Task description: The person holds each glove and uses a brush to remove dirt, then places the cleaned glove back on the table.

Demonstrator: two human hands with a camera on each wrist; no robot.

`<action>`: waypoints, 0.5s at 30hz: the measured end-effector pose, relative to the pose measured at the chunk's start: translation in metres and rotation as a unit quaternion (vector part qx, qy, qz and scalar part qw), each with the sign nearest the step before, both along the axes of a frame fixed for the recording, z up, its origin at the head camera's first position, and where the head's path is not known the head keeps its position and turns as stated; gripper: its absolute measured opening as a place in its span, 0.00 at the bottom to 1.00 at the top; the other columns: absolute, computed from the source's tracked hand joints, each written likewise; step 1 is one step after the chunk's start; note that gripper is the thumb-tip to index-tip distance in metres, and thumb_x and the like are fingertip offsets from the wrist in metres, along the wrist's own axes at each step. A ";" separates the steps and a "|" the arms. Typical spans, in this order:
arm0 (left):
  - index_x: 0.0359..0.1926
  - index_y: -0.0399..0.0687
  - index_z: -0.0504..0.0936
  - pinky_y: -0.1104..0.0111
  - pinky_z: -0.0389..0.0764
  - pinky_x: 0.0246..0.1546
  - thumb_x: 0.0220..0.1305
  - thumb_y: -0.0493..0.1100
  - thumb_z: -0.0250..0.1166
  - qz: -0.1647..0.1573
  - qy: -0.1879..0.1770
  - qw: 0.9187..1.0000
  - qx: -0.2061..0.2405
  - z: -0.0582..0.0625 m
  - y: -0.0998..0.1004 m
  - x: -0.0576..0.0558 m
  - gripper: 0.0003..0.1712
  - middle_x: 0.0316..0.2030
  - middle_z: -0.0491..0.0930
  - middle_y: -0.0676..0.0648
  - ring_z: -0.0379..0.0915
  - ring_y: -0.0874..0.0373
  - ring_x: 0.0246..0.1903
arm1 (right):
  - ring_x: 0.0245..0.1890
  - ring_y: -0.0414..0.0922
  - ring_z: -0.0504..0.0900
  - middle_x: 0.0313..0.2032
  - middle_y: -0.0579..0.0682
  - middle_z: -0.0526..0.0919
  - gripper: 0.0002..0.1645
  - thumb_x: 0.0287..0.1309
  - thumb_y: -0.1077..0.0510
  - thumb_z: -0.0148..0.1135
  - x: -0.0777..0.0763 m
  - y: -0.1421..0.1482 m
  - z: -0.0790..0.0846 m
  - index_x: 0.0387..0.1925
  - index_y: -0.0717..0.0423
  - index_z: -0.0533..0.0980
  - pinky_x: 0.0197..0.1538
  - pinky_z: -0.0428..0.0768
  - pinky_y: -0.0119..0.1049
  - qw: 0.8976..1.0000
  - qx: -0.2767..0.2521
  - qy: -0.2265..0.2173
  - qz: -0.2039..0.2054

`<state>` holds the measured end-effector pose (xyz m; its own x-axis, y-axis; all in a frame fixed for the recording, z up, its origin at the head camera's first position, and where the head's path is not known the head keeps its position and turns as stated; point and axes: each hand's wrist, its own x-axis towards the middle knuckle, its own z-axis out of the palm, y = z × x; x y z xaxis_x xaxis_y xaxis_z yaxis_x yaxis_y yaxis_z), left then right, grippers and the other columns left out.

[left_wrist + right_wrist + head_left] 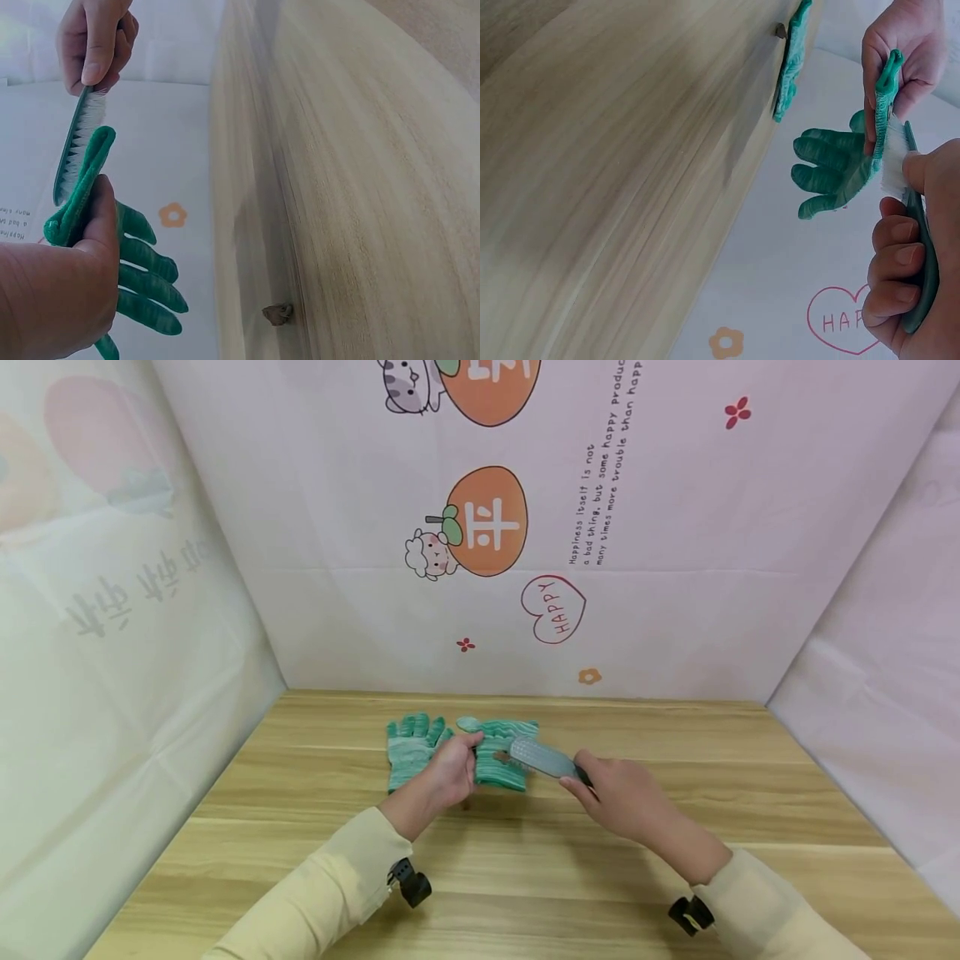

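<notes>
My left hand [453, 770] holds a green-and-white striped knit glove [501, 777] by its cuff, lifted off the table. In the left wrist view the fingers of this glove [150, 289] hang free beyond my hand. A brown smudge [500, 757] shows on the glove's face. My right hand [628, 797] grips the handle of a scrubbing brush [542, 757] with a green back and white bristles [894, 161]. The bristles face the glove and appear to touch it near the cuff. A second matching glove [408, 756] lies flat on the table, left of my left hand.
A small brown lump [277, 313] sits on the wooden table [570, 893], below the lifted glove. White printed cloth walls [675, 568] stand behind and at both sides of the table.
</notes>
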<state>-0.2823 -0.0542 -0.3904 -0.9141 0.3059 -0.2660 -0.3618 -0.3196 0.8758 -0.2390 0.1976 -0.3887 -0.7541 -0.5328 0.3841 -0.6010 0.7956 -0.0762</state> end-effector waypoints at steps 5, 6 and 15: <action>0.22 0.48 0.60 0.43 0.37 0.68 0.77 0.41 0.44 0.009 0.003 1.000 -0.021 -0.001 0.002 0.000 0.21 0.06 0.54 0.56 0.51 0.65 0.07 | 0.15 0.35 0.60 0.17 0.39 0.61 0.15 0.68 0.48 0.58 0.000 -0.002 0.004 0.34 0.54 0.70 0.19 0.59 0.29 1.000 -0.007 -0.006 -0.002; 0.22 0.48 0.62 0.44 0.41 0.68 0.76 0.41 0.44 0.005 0.006 1.000 -0.021 -0.001 0.003 0.000 0.20 0.06 0.55 0.56 0.54 0.65 0.07 | 0.15 0.35 0.59 0.17 0.39 0.61 0.15 0.68 0.47 0.58 0.000 -0.003 0.006 0.33 0.54 0.69 0.19 0.59 0.29 1.000 -0.006 -0.005 -0.002; 0.35 0.44 0.75 0.62 0.75 0.42 0.78 0.46 0.39 -0.027 0.015 1.000 0.005 -0.001 0.010 0.002 0.20 0.19 0.78 0.53 0.77 0.61 0.25 | 0.14 0.35 0.57 0.15 0.39 0.59 0.18 0.63 0.50 0.64 -0.003 -0.021 0.013 0.28 0.52 0.66 0.17 0.56 0.28 0.999 0.019 0.032 0.031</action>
